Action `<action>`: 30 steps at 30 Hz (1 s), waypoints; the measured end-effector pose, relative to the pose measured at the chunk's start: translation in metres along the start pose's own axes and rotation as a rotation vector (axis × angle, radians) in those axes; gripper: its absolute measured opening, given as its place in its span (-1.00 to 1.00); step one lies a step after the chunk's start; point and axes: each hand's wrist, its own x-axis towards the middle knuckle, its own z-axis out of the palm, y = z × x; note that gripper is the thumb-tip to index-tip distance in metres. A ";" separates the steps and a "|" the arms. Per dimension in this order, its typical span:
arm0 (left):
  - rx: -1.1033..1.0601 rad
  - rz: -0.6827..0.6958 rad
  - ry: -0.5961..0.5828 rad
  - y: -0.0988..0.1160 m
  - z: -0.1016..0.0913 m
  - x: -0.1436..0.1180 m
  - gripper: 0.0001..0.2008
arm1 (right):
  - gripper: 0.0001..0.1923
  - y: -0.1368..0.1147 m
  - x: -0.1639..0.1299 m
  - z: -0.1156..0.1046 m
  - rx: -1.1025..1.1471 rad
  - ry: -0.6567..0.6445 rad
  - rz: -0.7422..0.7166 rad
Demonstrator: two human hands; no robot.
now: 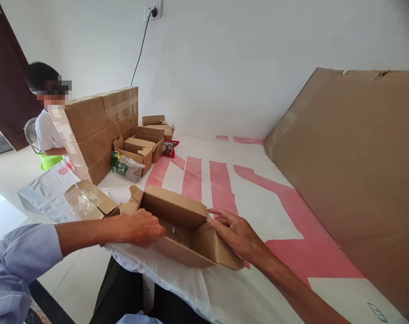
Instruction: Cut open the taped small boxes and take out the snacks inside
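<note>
A small open cardboard box (182, 225) lies tilted on the white and pink sheet (245, 189) right in front of me. My left hand (142, 227) rests on its near left wall, fingers curled over the edge. My right hand (236, 234) presses flat against the box's right side flap, fingers spread. The inside of the box looks empty apart from a small pale mark. A flattened taped piece of cardboard (88, 200) lies just left of the box.
A stack of taped cartons (96, 130) stands at the back left, with a person seated behind it. Small open boxes (140, 150) and a food packet (126, 167) lie beside the stack. A large cardboard sheet (356, 180) leans at the right.
</note>
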 end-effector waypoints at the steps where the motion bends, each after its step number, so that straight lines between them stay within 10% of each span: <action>1: 0.044 -0.070 0.004 -0.015 -0.004 0.005 -0.86 | -0.39 0.002 -0.001 -0.001 0.020 0.061 -0.014; 7: 0.127 -0.404 -0.030 -0.143 -0.032 -0.006 -0.82 | -0.46 0.036 -0.013 -0.003 -0.123 0.225 -0.077; 12: 0.149 -0.609 -0.093 -0.208 -0.017 -0.042 -0.71 | -0.57 0.090 -0.030 0.011 -0.248 0.185 -0.129; 24: 0.067 -0.759 -0.017 -0.223 0.012 -0.064 -0.50 | -0.66 0.150 -0.040 0.029 -0.435 0.372 -0.422; 30: 0.008 -0.940 0.188 -0.216 0.001 -0.126 -0.57 | -0.63 0.161 -0.039 0.031 -0.443 0.372 -0.440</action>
